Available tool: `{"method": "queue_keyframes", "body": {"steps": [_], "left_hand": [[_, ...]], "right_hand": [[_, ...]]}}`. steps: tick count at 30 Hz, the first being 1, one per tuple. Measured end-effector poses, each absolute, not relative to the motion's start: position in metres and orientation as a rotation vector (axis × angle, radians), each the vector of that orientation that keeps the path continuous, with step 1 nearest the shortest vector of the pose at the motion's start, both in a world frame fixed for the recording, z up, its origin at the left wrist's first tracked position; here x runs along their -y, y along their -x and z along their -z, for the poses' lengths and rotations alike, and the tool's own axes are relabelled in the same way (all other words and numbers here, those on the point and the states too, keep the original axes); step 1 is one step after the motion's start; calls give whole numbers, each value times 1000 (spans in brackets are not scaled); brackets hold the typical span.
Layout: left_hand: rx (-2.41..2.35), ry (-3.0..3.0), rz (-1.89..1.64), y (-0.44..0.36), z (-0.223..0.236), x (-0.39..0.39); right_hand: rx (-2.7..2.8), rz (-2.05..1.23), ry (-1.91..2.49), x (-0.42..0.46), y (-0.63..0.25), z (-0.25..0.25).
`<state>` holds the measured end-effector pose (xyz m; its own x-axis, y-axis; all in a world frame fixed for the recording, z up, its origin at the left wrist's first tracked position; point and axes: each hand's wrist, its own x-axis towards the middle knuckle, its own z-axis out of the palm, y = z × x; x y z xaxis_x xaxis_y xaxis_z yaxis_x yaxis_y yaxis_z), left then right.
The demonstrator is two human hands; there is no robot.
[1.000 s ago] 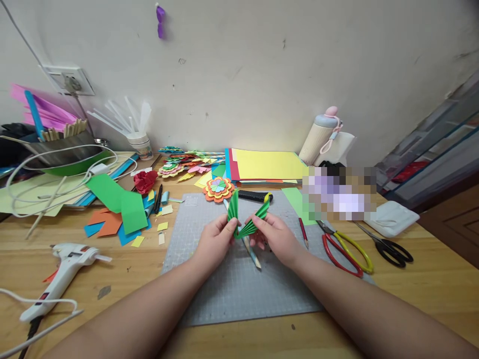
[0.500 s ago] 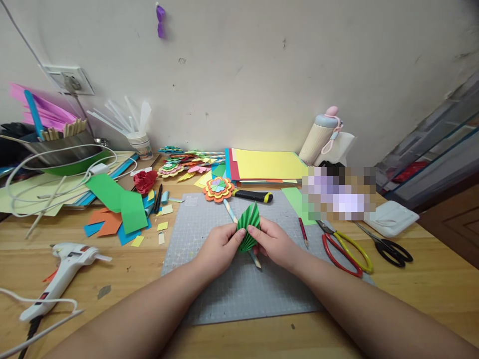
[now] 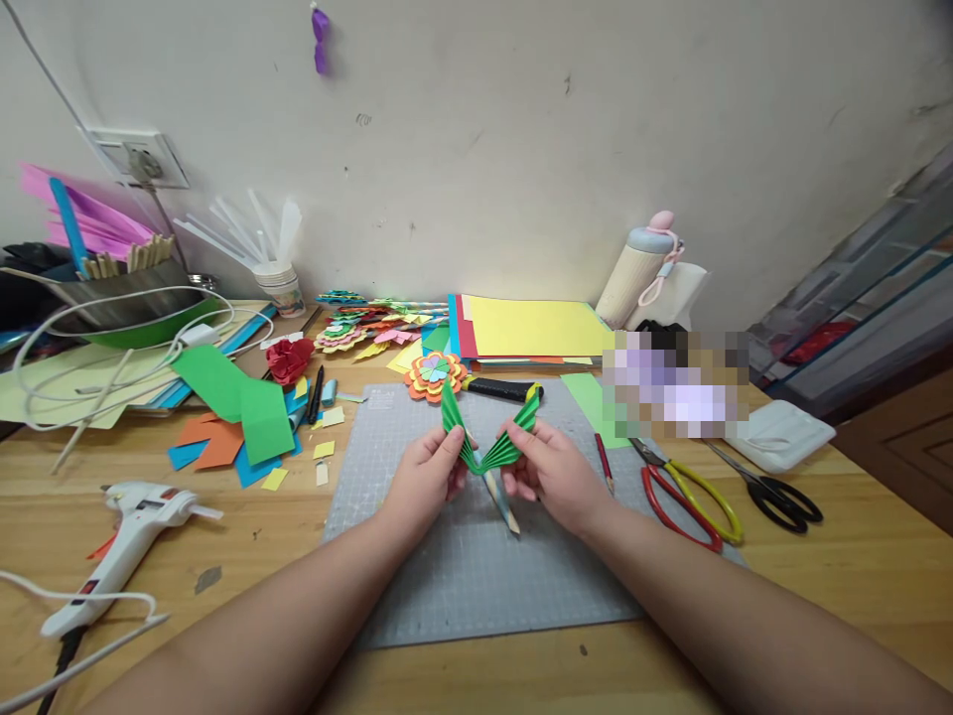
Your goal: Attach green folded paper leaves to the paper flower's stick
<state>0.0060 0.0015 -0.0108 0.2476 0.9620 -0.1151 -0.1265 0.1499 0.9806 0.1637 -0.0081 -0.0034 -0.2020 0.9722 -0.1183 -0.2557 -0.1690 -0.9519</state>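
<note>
A pleated green paper leaf is spread in a V shape between my two hands. My left hand pinches its left half with thumb and fingers. On the other side, my right hand grips the right half near its tip. Beneath the leaf lies a striped paper stick, partly covered, slanting over the grey cutting mat. At its far end is a layered paper flower in orange, yellow and several other colours. A black and yellow utility knife rests just behind the leaf.
A white glue gun with its cord lies on the left. Green paper pieces and small scraps are beside the mat. Red and yellow scissors, black-handled scissors and a pencil lie right. Coloured paper sheets are stacked by the wall.
The green pleated leaf was folded together upright; its two halves are now pulled apart into a V. My hands have moved slightly away from each other.
</note>
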Motion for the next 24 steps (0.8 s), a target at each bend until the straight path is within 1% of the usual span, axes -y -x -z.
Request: {"method": "queue_keyframes", "body": {"steps": [3,7,13,16,18,19,21,24], "left_hand": [[-858,-1014,-1022,-7,6,-2],[-693,-1077,-955,-8,4,-1],[-645,-1127,-920,-6,7,0],[-665,-1161,-926,-5,4,0],[-715,-1153,-956,-6,2,0],[-745,-1143,-968,-6,1,0],[-792,-1130,-978,-7,0,1],[-825,-1162,-968,-7,3,1]], "right_hand": [[875,-1583,926,6,-163,0],[769,-1674,866,6,-164,0],[689,-1892,787,9,-164,-2],[749,-1896,824,8,-164,-1],[726,-1770,876,6,-163,-1],[710,-1650,896,6,-164,-3],[733,-1324,897,11,-165,-12],[883,-754,750,32,-172,-34]]}}
